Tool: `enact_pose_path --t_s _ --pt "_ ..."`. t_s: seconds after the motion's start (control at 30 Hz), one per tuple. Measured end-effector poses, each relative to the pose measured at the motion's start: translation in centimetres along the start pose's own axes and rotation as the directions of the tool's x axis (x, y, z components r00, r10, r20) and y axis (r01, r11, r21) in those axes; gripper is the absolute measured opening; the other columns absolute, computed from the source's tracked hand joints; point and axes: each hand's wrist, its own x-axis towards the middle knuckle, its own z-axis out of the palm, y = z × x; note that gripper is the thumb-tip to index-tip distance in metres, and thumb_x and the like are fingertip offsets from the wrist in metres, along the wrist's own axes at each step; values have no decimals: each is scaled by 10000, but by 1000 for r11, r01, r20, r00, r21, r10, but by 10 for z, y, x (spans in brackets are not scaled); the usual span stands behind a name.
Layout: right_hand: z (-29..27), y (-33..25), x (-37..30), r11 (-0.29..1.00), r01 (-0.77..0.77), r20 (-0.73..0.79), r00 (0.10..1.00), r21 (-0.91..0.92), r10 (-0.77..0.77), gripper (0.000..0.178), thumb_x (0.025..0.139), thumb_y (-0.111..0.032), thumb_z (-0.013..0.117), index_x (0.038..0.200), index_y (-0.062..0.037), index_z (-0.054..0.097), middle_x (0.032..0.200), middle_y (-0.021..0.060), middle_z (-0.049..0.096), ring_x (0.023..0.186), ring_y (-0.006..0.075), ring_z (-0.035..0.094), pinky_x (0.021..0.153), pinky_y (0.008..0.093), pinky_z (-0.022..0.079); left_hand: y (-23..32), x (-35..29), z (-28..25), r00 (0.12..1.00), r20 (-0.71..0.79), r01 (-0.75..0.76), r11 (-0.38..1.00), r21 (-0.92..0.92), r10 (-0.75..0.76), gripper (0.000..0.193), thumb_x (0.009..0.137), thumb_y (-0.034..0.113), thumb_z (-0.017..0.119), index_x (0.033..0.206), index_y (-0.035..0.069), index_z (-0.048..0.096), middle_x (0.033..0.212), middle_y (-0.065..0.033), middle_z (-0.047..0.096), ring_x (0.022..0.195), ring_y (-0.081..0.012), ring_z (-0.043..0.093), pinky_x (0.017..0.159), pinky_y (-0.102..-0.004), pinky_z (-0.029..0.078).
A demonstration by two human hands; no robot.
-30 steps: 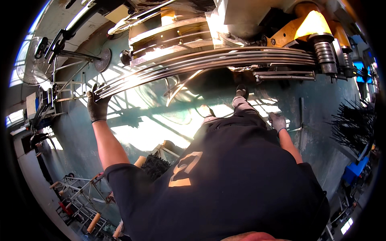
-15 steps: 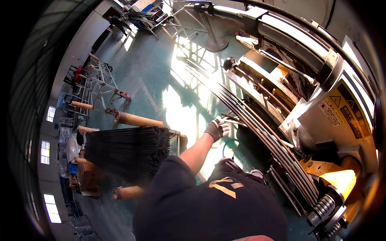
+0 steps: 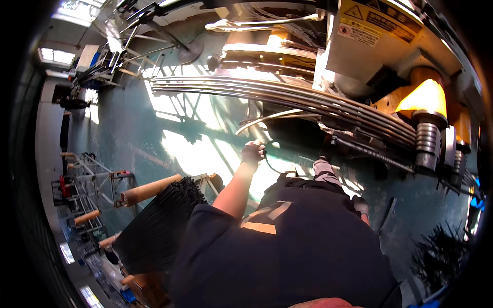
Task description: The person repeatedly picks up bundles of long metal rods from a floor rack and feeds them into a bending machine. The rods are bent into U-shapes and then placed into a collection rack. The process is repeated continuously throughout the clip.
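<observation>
My left hand, in a grey glove with bare fingertips, hangs over the sunlit floor in front of me. Its fingers are curled in, and nothing shows in them. Beyond it, several long metal rods run side by side from the far left to the machine's rollers at the right. A pale bent bar lies just below the rods, nearest to that hand. My right hand, also gloved, is low beside the right side of my dark shirt; its fingers are too small and shaded to make out.
The machine with a warning label and ribbed rollers stands at the right. At the left, a bundle of thin black rods lies near a brown roller. A thin hose curves across the floor. Wheeled frames stand farther left.
My view has turned to the right. My left hand has drawn away from the rods, and its spread fingers have curled in. My right hand has come into sight.
</observation>
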Motion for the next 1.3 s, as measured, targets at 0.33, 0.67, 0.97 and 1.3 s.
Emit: enact_pose_path --t_s 0.33,0.67,0.97,1.3 --pt "44 -65 -132 495 -579 152 735 648 661 393 882 -418 646 931 -52 780 1068 178 752 1051 351 708 892 417 530 -77 18 -46 864 436 280 960 -3 -251 132 1044 215 499 970 106 498 831 -79 522 685 -242 540 626 -374 495" --pt "3 -21 -91 761 -166 -229 895 627 383 137 917 -193 564 921 -90 655 942 132 727 877 335 696 780 439 540 43 -58 49 919 365 -55 965 -258 150 540 1073 451 482 1388 12 495 1372 -204 584 1211 -385 587 1062 -530 487" --pt "-250 -25 -72 97 554 -437 524 827 731 403 948 -311 678 1171 24 693 1054 110 724 959 218 644 906 353 485 161 -144 127 355 730 31 773 -634 585 611 1044 495 496 1341 -32 575 1389 -242 598 1324 -393 528 1174 -549 368" --pt "-352 7 -30 105 723 -475 330 683 815 358 1014 -256 579 1198 35 675 1212 146 703 1084 239 634 964 366 470 275 -281 234 386 401 -736 540 -409 831 481 1078 292 549 1369 -90 526 1267 -210 668 1160 -257 655 1008 -352 546"
